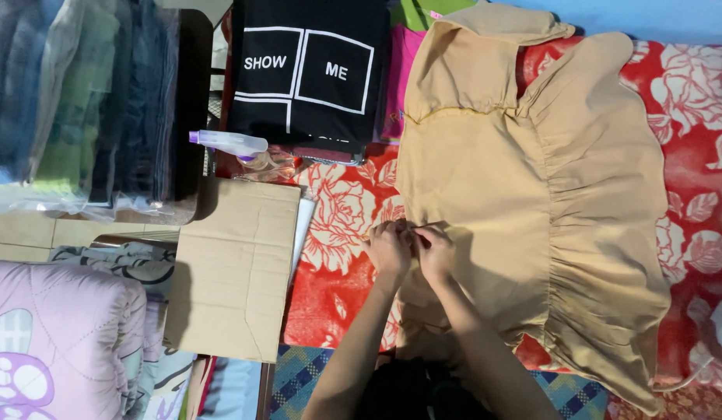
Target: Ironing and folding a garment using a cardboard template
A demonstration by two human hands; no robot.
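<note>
Both hands' grip pinching tan ruffled garment (pixel 524 194)

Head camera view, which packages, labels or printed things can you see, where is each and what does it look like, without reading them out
Black shirt: folded, top centre, white boxed lettering.
Spray bottle: lying below the shirt, clear with purple cap.
Cardboard: flat brown sheet, left of the hands.
Plastic bag: clear, top left, holding folded clothes.
Left hand and right hand: pinching the tan garment edge.

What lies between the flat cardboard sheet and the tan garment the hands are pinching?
In the head view, a strip of red floral blanket separates the cardboard sheet from the tan garment.
</note>
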